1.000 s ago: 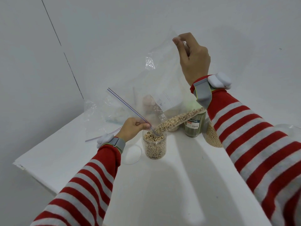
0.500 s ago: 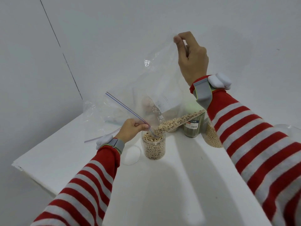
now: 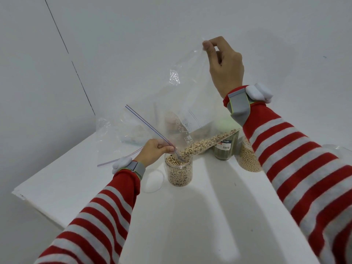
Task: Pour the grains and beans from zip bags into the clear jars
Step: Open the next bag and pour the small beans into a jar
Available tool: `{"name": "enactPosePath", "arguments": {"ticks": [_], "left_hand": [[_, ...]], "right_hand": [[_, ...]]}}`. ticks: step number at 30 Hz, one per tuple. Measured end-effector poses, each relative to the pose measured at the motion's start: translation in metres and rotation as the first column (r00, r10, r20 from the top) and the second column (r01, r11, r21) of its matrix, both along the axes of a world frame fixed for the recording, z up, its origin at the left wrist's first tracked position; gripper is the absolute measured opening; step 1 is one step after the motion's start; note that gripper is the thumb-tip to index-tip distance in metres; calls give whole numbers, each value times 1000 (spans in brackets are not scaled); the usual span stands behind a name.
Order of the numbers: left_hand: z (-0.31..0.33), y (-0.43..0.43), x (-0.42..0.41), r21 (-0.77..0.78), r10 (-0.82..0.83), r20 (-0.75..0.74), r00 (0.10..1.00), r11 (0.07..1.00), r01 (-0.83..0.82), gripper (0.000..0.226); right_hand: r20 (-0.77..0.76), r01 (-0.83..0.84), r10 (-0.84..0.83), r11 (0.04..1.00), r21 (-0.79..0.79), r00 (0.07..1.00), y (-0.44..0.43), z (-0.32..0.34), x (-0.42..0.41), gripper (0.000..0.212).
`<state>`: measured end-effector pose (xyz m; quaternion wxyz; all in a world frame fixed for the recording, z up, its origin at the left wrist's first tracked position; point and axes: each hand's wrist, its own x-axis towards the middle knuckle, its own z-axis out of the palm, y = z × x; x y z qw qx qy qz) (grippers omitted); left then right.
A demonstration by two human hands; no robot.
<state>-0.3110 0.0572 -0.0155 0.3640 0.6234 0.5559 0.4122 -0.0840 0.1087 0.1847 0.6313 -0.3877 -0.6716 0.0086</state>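
Observation:
A large clear zip bag [image 3: 192, 96] hangs tilted over a clear jar [image 3: 179, 173] that is nearly full of black-eyed beans. My right hand [image 3: 224, 67] pinches the bag's upper corner high above the table. My left hand [image 3: 155, 152] grips the bag's zip edge right at the jar's mouth. A line of beans [image 3: 207, 142] lies along the bag's lower fold and runs down into the jar.
A round clear lid [image 3: 153, 181] lies left of the jar. Behind stand a dark-filled labelled jar [image 3: 224, 151] and a jar of pale beans [image 3: 247, 160], partly behind my right sleeve. Other zip bags [image 3: 118, 138] lie at the back left. The white table [image 3: 66, 180] ends at left.
My right hand has shifted slightly while holding the corner up. More beans have slid down the fold toward the jar, which looks fuller.

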Motion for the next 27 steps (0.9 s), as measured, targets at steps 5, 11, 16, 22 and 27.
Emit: {"name": "enactPosePath", "arguments": {"ticks": [5, 11, 16, 22, 27], "left_hand": [[2, -1, 2, -26, 27, 38, 999, 999, -26, 47], [28, 3, 22, 20, -24, 818, 574, 1000, 13, 20], [27, 8, 22, 16, -18, 840, 543, 1000, 9, 29], [15, 18, 14, 31, -41, 837, 546, 999, 27, 18], [8, 21, 10, 22, -34, 820, 571, 999, 28, 25]], "right_hand": [[8, -1, 1, 998, -57, 1000, 3, -8, 2, 32], [43, -50, 54, 995, -91, 998, 3, -10, 1, 31], [7, -232, 245, 929, -287, 970, -5, -10, 17, 34], [85, -192, 372, 645, -740, 924, 10, -44, 62, 56], [466, 227, 311, 574, -787, 828, 29, -80, 93, 13]]}}
